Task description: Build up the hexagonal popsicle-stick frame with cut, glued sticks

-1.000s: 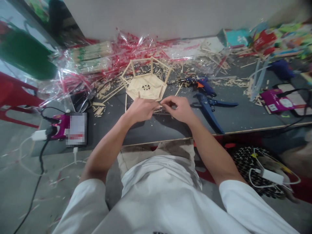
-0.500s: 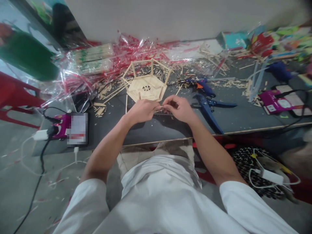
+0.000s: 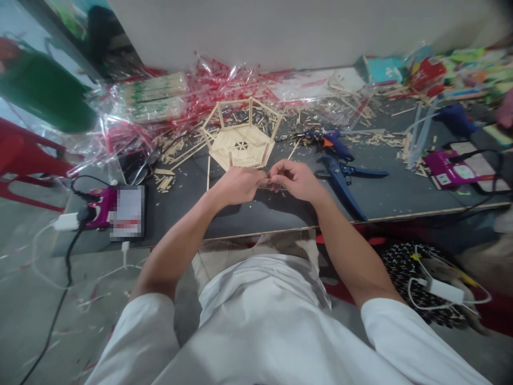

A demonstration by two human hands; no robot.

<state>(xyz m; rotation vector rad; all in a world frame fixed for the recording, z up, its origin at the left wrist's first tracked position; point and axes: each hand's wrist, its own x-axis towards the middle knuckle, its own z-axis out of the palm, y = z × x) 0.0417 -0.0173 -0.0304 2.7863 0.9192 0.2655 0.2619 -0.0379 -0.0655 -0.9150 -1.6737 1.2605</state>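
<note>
My left hand (image 3: 236, 183) and my right hand (image 3: 294, 179) meet fingertip to fingertip over the dark table (image 3: 401, 192), both pinched on a thin wooden stick (image 3: 265, 183) held between them. Just beyond the hands stands a hexagonal model of pale wooden sticks (image 3: 240, 140), with a flat slatted floor and upright posts joined by a top rail. A long loose stick (image 3: 208, 172) lies on the table left of my left hand.
A blue glue gun (image 3: 332, 142) and blue cutters (image 3: 344, 181) lie right of the model. Crumpled red-and-clear wrapping (image 3: 168, 107), stick packs and offcuts cover the back. A purple device (image 3: 100, 208) with cables sits at left; another purple box (image 3: 449, 167) at right.
The hands have drawn a little closer together, the right hand sliding left toward the left one. The view shifted slightly; the model has not moved.
</note>
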